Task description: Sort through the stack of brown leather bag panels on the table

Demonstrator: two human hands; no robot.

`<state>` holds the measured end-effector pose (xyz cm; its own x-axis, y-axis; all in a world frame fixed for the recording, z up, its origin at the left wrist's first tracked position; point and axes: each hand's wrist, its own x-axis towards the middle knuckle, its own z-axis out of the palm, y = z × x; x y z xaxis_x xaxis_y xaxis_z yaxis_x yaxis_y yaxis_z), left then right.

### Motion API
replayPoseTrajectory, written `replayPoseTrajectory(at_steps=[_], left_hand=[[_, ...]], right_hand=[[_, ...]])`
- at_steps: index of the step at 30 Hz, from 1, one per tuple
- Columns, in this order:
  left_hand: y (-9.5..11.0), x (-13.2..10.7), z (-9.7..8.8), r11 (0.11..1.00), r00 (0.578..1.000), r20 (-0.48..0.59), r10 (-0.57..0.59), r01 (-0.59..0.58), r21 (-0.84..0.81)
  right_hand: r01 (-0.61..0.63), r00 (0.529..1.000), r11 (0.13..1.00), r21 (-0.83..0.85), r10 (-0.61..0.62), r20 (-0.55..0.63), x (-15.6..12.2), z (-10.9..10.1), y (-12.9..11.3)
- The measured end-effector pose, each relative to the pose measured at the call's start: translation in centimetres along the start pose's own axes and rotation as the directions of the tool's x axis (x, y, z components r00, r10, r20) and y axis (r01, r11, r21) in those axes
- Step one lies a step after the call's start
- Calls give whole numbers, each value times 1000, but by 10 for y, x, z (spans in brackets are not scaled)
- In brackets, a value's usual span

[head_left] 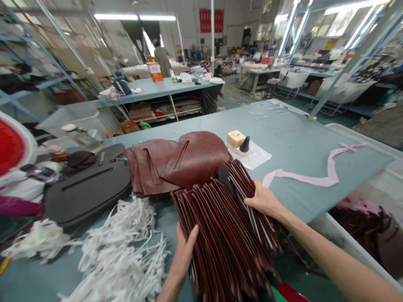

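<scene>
A fanned stack of dark brown leather pieces (220, 226) lies at the near edge of the grey-blue table (292, 138). My left hand (185, 247) presses against the stack's left side, fingers flat on the pieces. My right hand (264, 200) grips the stack's right side near its top. Behind it lies a pile of larger brown leather panels (176, 161) with slits.
A heap of white strips (122, 251) covers the table's near left. Dark grey flat panels (88, 188) lie at the left. A beige block and a black knob (239, 141) sit on white paper. A pink strip (315, 178) lies at the right. Another person stands far back by other tables.
</scene>
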<state>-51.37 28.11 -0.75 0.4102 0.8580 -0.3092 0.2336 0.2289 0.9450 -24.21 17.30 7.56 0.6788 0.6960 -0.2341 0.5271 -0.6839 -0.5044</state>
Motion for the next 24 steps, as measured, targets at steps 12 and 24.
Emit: replayPoseTrajectory(at_steps=[12,24], left_hand=[[11,3,-11,998,993,103,-58,59,-5],[6,5,-7,998,995,83,-61,61,1]], right_hand=[[0,986,873,488,-82,147,-28,62,16],[-201,932,585,786,-133,338,-31,40,58]])
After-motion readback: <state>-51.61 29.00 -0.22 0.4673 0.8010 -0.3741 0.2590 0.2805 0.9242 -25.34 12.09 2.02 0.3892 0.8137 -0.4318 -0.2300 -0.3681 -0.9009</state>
